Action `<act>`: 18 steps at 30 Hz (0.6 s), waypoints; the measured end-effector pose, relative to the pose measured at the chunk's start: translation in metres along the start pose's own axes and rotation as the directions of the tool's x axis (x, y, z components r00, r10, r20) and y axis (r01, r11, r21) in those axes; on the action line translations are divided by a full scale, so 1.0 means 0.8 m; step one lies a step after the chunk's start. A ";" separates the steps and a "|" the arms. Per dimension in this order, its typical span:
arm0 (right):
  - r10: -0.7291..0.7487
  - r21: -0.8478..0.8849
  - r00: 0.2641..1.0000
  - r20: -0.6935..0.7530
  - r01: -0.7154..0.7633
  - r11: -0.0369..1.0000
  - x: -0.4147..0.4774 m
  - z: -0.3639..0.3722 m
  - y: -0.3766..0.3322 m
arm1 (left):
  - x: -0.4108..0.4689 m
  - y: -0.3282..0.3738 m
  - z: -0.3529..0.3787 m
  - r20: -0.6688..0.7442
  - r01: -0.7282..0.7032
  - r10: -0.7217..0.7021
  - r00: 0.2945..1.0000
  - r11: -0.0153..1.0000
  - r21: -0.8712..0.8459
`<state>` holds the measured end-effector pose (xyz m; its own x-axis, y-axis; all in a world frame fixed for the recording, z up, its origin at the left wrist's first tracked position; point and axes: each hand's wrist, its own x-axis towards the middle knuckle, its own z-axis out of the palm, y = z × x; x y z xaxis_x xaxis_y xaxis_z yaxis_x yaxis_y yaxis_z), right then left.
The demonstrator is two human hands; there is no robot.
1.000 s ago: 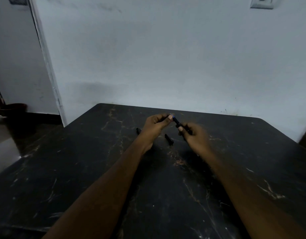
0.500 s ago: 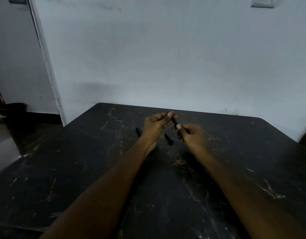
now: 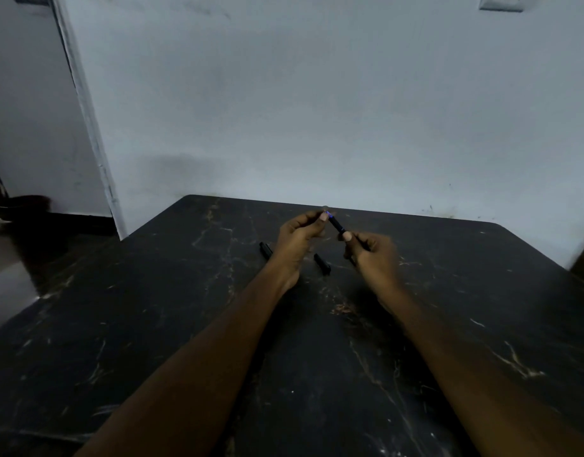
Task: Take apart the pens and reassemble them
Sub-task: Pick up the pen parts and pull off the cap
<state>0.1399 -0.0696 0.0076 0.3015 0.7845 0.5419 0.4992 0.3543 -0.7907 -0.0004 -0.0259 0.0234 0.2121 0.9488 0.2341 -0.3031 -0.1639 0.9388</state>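
Holding one dark pen [image 3: 336, 224] at frame centre above the black worktop [image 3: 152, 324]: left hand [image 3: 298, 240] grip pinching its upper end, right hand [image 3: 371, 255] grip clenched on its lower end. Lying below: one pen piece [image 3: 322, 264] between the hands, another [image 3: 265, 250] just left of the left hand.

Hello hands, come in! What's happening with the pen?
Both hands, left and right, grip one pen. Two loose pieces on table. Nothing blocking.

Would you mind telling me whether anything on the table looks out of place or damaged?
Nothing stands out. Both hands, left and right, hold one pen above the table; two loose dark pen pieces lie beneath, which fits taking pens apart.
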 end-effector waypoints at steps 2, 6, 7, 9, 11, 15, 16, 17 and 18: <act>0.019 0.007 1.000 0.020 -0.020 1.000 0.000 -0.001 -0.001 | 0.001 -0.001 -0.002 0.047 -0.011 0.012 0.999 1.000 -0.016; 0.004 -0.019 0.999 0.053 -0.003 1.000 -0.001 0.000 -0.001 | 0.001 -0.003 -0.003 0.006 -0.037 0.038 0.999 0.996 -0.078; -0.008 -0.022 0.999 0.051 0.009 1.000 -0.001 0.001 -0.001 | 0.000 -0.003 -0.003 -0.012 -0.035 0.034 0.999 0.995 -0.094; -0.026 -0.027 0.999 0.047 0.028 0.999 -0.001 0.002 -0.001 | -0.001 -0.001 -0.002 -0.027 -0.027 0.024 0.999 0.995 -0.095; -0.034 -0.016 0.998 0.047 0.034 0.999 0.000 0.002 -0.002 | -0.002 0.000 -0.001 -0.011 -0.010 0.009 1.000 0.998 -0.069; -0.016 0.013 0.999 0.045 0.015 1.000 0.001 -0.002 0.000 | -0.002 0.003 -0.001 0.131 0.026 -0.021 0.991 0.999 -0.043; -0.010 0.010 0.999 0.046 0.009 1.000 0.002 -0.002 0.001 | -0.002 0.003 -0.001 0.161 0.017 -0.005 0.987 0.997 -0.072; -0.007 0.003 0.999 0.048 0.006 1.000 0.002 -0.002 0.001 | -0.003 0.003 -0.001 0.173 0.004 0.013 0.985 0.995 -0.100; -0.008 -0.008 0.999 0.051 0.009 1.000 0.002 -0.002 0.001 | -0.004 0.002 -0.002 0.160 -0.010 0.027 0.987 0.994 -0.105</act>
<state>0.1419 -0.0687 0.0080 0.2558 0.8064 0.5331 0.5080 0.3571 -0.7839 -0.0029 -0.0288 0.0241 0.3496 0.8888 0.2963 -0.4007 -0.1441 0.9048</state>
